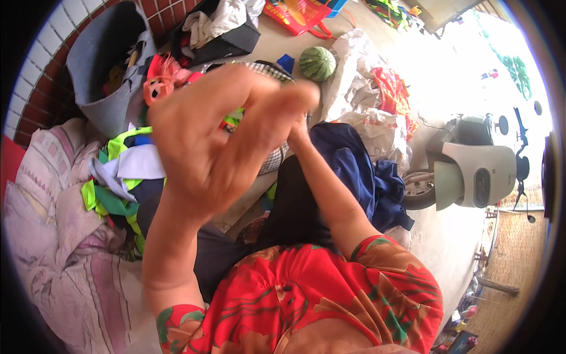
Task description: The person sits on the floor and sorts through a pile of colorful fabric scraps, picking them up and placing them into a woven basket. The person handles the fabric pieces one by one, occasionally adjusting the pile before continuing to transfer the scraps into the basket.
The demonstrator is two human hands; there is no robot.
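The left hand [188,141] is curled, the right hand [299,128] mostly hidden; any grip can't be told. Cloth scraps [140,164], middle left, seem unfinished.

Red bag [296,16], yellow lettering, too unclear to read

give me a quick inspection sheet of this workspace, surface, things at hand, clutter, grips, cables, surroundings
Surface: pale floor, partly covered
Things at hand: checkered fabric, partly hidden by the left hand; colourful cloth pile near the left forearm
Clutter: watermelon, grey bin, red bag
Grips: left hand raised, blurred; right hand mostly hidden behind it; whether either holds anything is unclear
Cables: nothing clearly identifiable
Surroundings: parked scooter, tiled wall
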